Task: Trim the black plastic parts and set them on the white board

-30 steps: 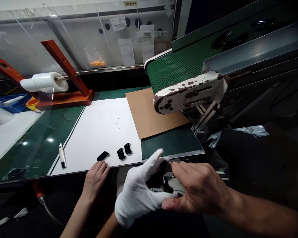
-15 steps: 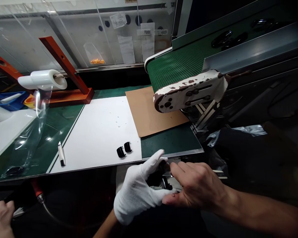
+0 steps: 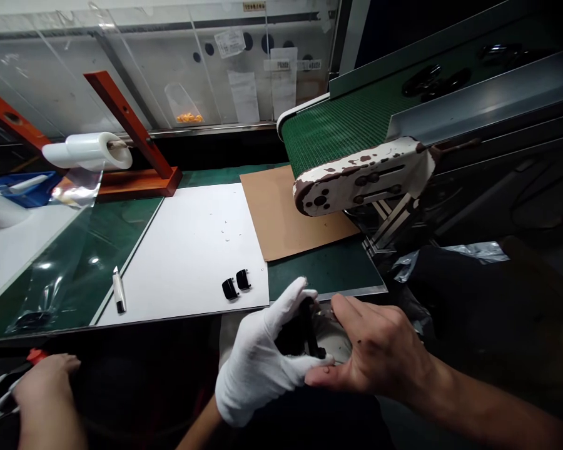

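right in front of the onlooker, the person's two hands work close together at the near edge of the surface. the white-gloved left hand curls narrowly around a black part, holding it between fingers and thumb. that part lies between the two hands, its long axis roughly upright, and much of it is hidden by the fingers. the bare right hand is also narrowly closed, its fingertips just beside the part's upper end and its thumb under the glove's fingertips; whether it grips anything, i cannot tell. the left hand is the nearer, being the one that holds it. further off, two small black clips sit on a white board, with a marker pen beside it. another person's bare hand rests at lower left.
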`<action>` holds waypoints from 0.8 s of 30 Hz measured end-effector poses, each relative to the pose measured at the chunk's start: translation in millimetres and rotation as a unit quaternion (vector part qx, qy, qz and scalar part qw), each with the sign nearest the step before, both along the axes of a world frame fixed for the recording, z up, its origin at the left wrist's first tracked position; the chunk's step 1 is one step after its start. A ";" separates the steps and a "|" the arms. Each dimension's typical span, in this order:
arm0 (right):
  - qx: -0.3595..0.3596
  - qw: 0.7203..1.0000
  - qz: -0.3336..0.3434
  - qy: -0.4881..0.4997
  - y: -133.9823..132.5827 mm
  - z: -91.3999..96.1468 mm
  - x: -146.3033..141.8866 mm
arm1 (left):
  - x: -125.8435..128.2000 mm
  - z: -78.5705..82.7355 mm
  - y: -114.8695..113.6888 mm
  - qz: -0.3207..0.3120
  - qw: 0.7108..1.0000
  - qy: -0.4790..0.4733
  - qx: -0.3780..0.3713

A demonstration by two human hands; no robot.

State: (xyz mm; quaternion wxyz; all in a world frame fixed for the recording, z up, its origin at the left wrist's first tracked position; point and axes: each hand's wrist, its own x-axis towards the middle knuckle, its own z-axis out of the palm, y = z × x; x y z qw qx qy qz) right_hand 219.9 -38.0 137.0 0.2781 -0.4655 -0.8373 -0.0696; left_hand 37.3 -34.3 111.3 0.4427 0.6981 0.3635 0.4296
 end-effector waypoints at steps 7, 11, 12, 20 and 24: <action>-0.042 0.999 -0.003 -0.010 -4.0 -1.9 1.9 | -1.1 7.5 -0.1 -0.014 0.996 0.067 0.050; -0.068 0.998 -0.004 -0.017 -6.8 -5.0 2.3 | -1.9 10.6 0.3 -0.015 0.993 0.098 0.069; -0.069 0.998 -0.003 -0.016 -7.3 -5.4 2.2 | -2.1 11.1 0.2 -0.014 0.992 0.102 0.074; -0.041 0.999 0.006 -0.023 -6.8 -7.1 1.6 | -3.5 11.9 -3.0 -0.004 0.990 0.115 0.082; -0.019 0.999 0.000 -0.035 -5.8 -8.2 1.2 | -3.7 11.8 -3.3 0.008 0.987 0.130 0.099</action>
